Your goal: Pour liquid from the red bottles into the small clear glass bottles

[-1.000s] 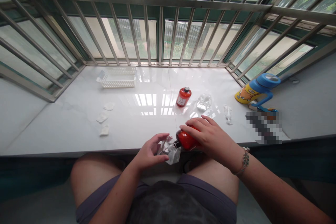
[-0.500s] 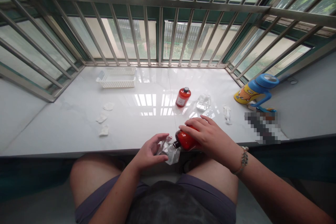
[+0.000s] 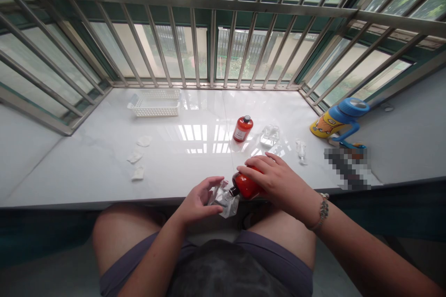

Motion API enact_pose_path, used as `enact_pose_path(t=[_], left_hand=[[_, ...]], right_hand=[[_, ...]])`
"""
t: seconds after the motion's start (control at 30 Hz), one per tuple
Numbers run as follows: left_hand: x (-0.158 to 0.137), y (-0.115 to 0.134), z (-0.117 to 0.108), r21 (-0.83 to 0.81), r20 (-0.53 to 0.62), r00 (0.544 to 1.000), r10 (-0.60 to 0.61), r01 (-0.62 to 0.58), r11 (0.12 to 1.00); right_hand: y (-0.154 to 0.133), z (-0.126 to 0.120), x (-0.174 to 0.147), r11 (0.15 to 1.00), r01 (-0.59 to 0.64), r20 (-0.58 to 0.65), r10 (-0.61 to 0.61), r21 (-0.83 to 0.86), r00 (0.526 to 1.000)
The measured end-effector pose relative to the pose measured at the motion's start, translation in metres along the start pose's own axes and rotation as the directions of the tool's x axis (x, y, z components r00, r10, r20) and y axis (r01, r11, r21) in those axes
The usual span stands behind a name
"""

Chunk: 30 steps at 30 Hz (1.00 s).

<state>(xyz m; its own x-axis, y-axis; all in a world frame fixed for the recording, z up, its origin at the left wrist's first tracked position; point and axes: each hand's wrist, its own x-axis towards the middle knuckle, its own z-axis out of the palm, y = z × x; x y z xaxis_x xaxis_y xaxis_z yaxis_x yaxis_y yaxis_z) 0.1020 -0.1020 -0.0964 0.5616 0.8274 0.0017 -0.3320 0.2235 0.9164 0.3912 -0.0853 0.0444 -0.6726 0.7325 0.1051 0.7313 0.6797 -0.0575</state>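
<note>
My left hand [image 3: 202, 202] is closed round a small clear bottle [image 3: 228, 206], tilted with its mouth up to the right. Wrapped over a red bottle [image 3: 246, 186] is my right hand [image 3: 270, 176]. The red bottle tips down to the left, and its uncapped dark neck meets the clear bottle's mouth. Whether liquid runs between them I cannot make out. Both bottles are held at the front edge of the white counter, above my lap. A second red bottle [image 3: 242, 130], with a dark cap and pale label, stands upright beyond my hands.
Right of the standing bottle lie a clear container [image 3: 270, 136] and a clear pump top [image 3: 301, 151]. A blue and yellow flask [image 3: 339, 118] stands far right, near a blurred dark object [image 3: 348, 169]. A white basket [image 3: 156, 110] and several white scraps [image 3: 138, 174] are on the left.
</note>
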Motion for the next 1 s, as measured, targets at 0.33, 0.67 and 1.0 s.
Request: enact_pose_path(t=[0.33,0.67,1.0], left_hand=[[0.0003,-0.0021,-0.0011,0.002,0.002,1.000,0.002,-0.002,1.000],[-0.0007,-0.0064,-0.0046,0.015,-0.004,1.000,-0.010,0.010,1.000],[-0.0006,-0.0083,-0.0056,0.021,-0.002,1.000,-0.011,0.011,1.000]], right_hand=[[-0.0004,0.0011,-0.0007,1.000,-0.013,0.009,0.013,-0.007,1.000],[-0.0010,-0.0003,-0.0003,1.000,-0.010,0.005,0.010,-0.003,1.000],[-0.0003,-0.0008,-0.0006,1.000,-0.010,0.014,0.010,-0.005,1.000]])
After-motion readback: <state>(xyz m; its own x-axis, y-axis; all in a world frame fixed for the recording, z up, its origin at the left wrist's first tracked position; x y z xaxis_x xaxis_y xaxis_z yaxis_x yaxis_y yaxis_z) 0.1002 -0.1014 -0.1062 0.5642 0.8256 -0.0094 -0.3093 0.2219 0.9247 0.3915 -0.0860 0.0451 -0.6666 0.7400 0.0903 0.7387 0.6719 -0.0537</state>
